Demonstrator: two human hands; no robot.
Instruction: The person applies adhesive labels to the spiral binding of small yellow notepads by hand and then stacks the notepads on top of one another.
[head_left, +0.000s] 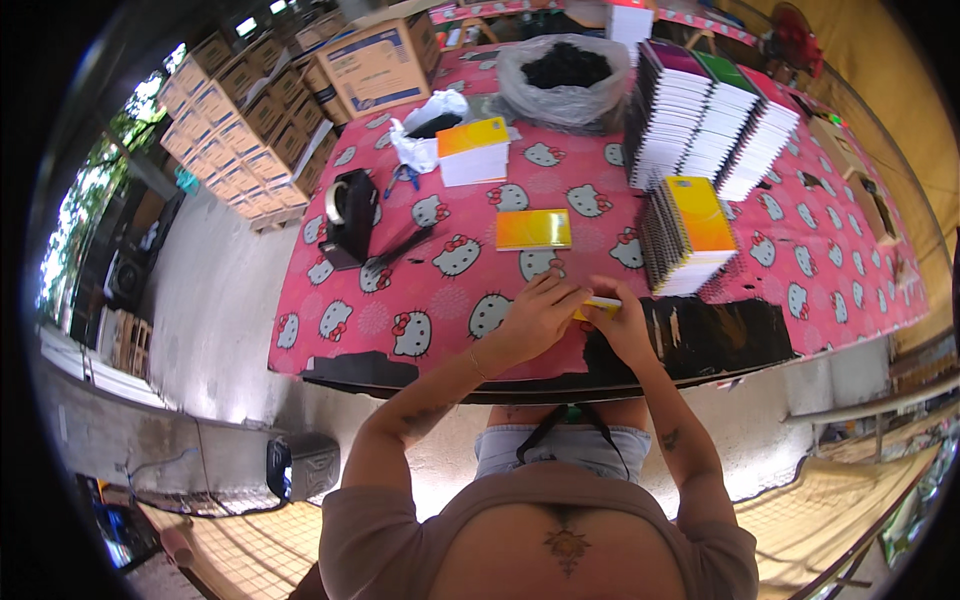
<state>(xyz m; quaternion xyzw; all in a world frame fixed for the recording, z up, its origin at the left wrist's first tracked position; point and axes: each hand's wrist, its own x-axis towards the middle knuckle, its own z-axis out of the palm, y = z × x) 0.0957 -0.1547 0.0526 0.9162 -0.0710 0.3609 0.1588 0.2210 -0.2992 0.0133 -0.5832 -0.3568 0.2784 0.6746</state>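
Observation:
Close to the table's near edge, my left hand (546, 314) and my right hand (622, 322) meet with bent fingers around a small yellow-covered notebook (597, 307). Most of it is hidden by the fingers, and its binding does not show. Just beyond them a yellow-orange notebook (533, 230) lies flat. Right of my hands stands a stack of yellow-covered spiral notebooks (688, 238). Farther off to the left sits another yellow-topped stack of notebooks (473, 152). Thin black coils (408, 246) lie on the pink cloth beside a black tape dispenser (350, 220).
Tall stacks of spiral notebooks (690, 115) rise at the back right. A clear plastic bag (520, 98) holds black material. Blue-handled pliers (403, 180) lie near a white bag (416, 150). Cartons (375, 65) stand at the back left, more (235, 125) on a pallet. Black patches (720, 335) mark the near edge.

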